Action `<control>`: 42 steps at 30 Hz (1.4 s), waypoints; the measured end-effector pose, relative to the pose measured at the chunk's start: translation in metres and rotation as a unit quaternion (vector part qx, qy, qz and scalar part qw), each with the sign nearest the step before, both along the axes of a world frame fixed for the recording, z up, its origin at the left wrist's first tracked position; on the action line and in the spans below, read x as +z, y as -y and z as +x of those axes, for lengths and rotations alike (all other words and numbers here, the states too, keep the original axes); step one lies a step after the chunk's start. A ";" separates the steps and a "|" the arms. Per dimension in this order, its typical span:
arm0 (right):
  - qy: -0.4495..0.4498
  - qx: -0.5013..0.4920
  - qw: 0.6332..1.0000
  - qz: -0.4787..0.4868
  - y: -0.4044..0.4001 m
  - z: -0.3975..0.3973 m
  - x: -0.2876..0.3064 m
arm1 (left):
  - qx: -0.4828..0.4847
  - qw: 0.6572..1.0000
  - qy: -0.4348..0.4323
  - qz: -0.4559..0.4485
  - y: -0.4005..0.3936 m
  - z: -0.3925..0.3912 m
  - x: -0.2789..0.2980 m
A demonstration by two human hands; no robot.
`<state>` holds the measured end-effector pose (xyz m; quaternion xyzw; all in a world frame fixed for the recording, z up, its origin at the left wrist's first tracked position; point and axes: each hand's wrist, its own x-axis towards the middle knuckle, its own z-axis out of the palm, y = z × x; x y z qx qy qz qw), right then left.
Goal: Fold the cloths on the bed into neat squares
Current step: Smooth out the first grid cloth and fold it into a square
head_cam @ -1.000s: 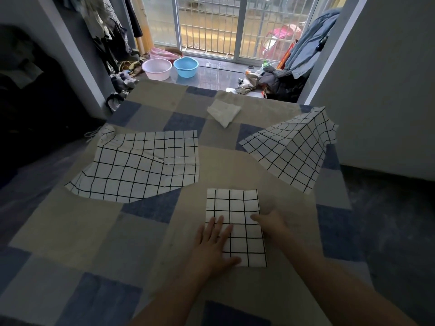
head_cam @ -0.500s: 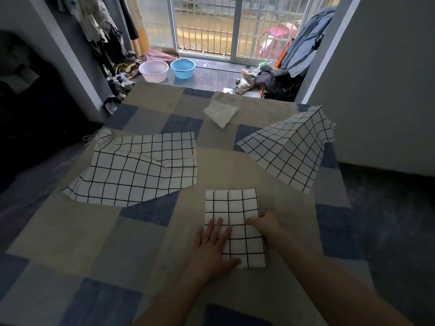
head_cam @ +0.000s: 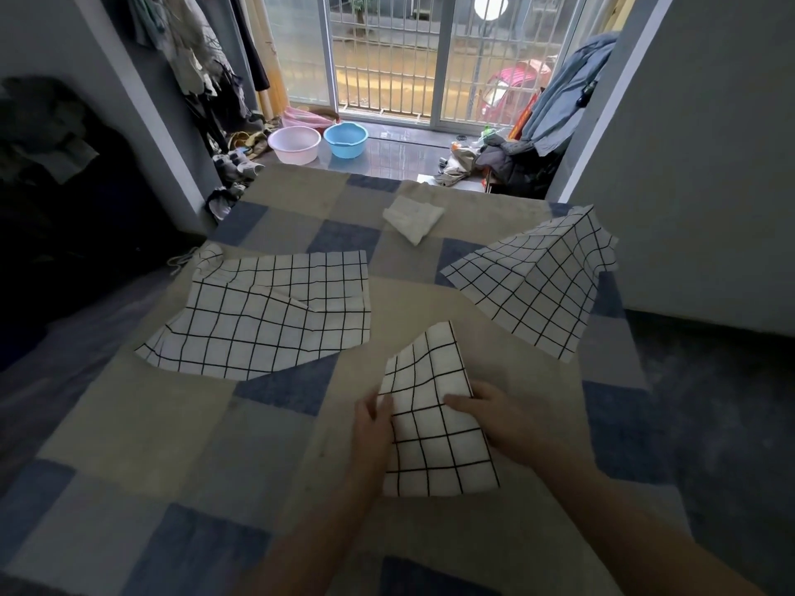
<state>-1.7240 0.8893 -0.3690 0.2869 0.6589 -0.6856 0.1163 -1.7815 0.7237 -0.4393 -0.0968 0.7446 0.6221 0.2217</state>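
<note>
Both hands hold the folded checked cloth (head_cam: 434,423) near the front of the bed (head_cam: 142,432). On its left edge the left hand (head_cam: 372,428) grips with fingers curled around the edge — most of the fingertips are hidden behind the fabric. On the right, the right hand (head_cam: 494,417) pinches the other edge, thumb lying on top of the cloth and the other fingers out of sight beneath it. Its far end curls upward off the bedspread, while the near end looks to lie low; whether it touches the bed cannot be told.

Two more checked cloths lie unfolded farther back: the left cloth (head_cam: 266,316) spread flat with a crease across it, and the right cloth (head_cam: 542,286) draped over the bed's right edge, its lower part dropping out of view. Near the far end sits a small white crumpled cloth (head_cam: 413,219). Beyond the bed, a pink basin (head_cam: 294,144) and a blue basin (head_cam: 345,140) stand on the floor — the dark area at left is too dim to make out.
</note>
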 end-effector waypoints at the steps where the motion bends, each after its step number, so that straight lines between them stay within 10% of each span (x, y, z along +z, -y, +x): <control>1: -0.012 0.002 1.000 -0.007 -0.001 0.002 0.008 | -0.007 0.998 0.048 0.044 0.002 -0.008 0.006; 8: -0.011 -0.020 1.000 -0.013 -0.017 0.017 0.026 | -0.109 0.986 0.093 0.088 0.021 -0.039 0.020; 19: -0.114 -0.107 0.955 0.251 -0.037 0.033 0.037 | -0.135 0.965 -0.225 0.027 -0.004 -0.048 0.062; 25: 0.048 -0.052 0.961 0.267 -0.013 0.086 -0.033 | -0.239 0.949 -0.182 -0.095 0.033 -0.003 -0.003; 32: 0.157 -0.011 0.949 0.273 -0.001 0.103 -0.074 | -0.310 0.882 -0.246 -0.255 0.050 0.011 -0.039; 42: -0.024 0.135 0.844 0.518 0.029 0.069 -0.061 | -0.435 0.735 -0.419 -0.307 0.012 0.029 -0.033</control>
